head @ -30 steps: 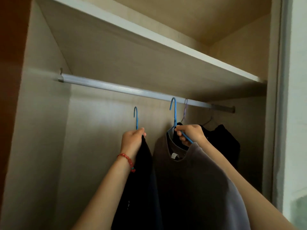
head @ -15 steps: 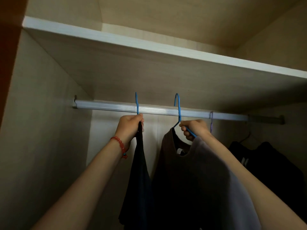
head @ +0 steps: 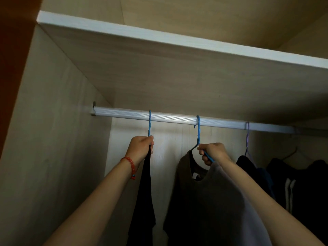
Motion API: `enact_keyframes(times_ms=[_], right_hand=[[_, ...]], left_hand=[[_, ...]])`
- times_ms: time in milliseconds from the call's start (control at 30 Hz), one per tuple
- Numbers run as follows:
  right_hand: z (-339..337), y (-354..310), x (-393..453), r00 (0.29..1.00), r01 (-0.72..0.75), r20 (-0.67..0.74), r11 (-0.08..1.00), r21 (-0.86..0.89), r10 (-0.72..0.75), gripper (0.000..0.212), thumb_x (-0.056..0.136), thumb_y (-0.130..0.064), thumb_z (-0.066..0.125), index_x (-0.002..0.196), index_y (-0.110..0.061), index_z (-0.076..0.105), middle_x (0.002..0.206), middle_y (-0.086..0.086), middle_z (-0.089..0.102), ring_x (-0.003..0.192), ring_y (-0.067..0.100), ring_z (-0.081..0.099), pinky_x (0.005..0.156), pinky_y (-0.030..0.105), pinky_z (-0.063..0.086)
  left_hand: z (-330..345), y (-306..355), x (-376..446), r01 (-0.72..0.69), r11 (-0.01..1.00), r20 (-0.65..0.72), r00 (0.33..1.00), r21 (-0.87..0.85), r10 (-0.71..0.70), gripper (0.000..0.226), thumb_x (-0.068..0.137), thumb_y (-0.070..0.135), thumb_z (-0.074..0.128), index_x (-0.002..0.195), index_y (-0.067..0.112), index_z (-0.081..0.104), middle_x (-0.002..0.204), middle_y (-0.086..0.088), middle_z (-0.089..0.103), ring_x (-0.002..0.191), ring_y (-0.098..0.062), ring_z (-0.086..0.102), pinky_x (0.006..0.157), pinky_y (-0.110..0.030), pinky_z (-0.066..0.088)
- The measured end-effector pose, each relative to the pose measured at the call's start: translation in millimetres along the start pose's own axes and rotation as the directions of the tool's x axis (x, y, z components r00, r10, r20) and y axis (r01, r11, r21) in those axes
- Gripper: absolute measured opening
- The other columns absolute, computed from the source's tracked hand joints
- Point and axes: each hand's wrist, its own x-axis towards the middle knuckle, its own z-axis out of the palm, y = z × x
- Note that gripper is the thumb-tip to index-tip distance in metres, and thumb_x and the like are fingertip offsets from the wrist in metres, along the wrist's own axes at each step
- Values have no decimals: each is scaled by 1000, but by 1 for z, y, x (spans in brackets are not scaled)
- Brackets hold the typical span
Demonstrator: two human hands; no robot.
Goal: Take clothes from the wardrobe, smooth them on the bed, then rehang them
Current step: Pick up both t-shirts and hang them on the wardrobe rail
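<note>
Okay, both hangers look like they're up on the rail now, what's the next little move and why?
Probably let go with both hands. The left hand grips a blue hanger and the right hand the brown shirt's hanger; both hooks sit over the rail.

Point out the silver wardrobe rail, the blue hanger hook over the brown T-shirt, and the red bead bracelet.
Silver wardrobe rail [head: 124, 114], head view: bare stretch near its left end.
Blue hanger hook [head: 198, 125], head view: the shank just below the rail.
Red bead bracelet [head: 131, 162], head view: beads across the left wrist.
</note>
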Motion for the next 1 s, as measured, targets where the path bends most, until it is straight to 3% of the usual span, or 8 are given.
enact_keyframes(times_ms=[267,700,833,1000], right_hand=[[17,3,0,1000,26,12,1000,13,-26,30,89,-5,52,58,-6,51,51,7,44,34,13,35,30,17,28],[46,0,-7,1000,19,-8,999,50,-18,23,88,-3,50,66,-4,55,55,8,45,39,16,34,31,16,26],[43,0,-9,999,9,-47,998,67,-6,25,87,1,48,63,-3,54,53,8,44,41,18,32,33,16,25],[33,3,-7,993,2,-122,999,53,4,27,85,1,50,59,-2,53,52,9,45,41,19,34,40,24,28]], left_hand=[[-25,-9,9,-4,1000,-133,991,-10,2,41,89,12,49,48,8,49,38,-3,47,46,-20,45,54,-26,42],[-51,-9,13,39,999,-50,998,-1,-39,38,91,13,45,54,8,46,35,2,45,45,-19,45,57,-28,42],[-58,-6,9,36,999,-45,998,29,-35,38,92,13,43,55,8,45,30,5,42,36,-13,47,46,-19,44],[-57,-6,8,38,999,-60,998,28,-36,44,93,11,43,50,8,43,33,2,41,47,-25,42,56,-30,41]])
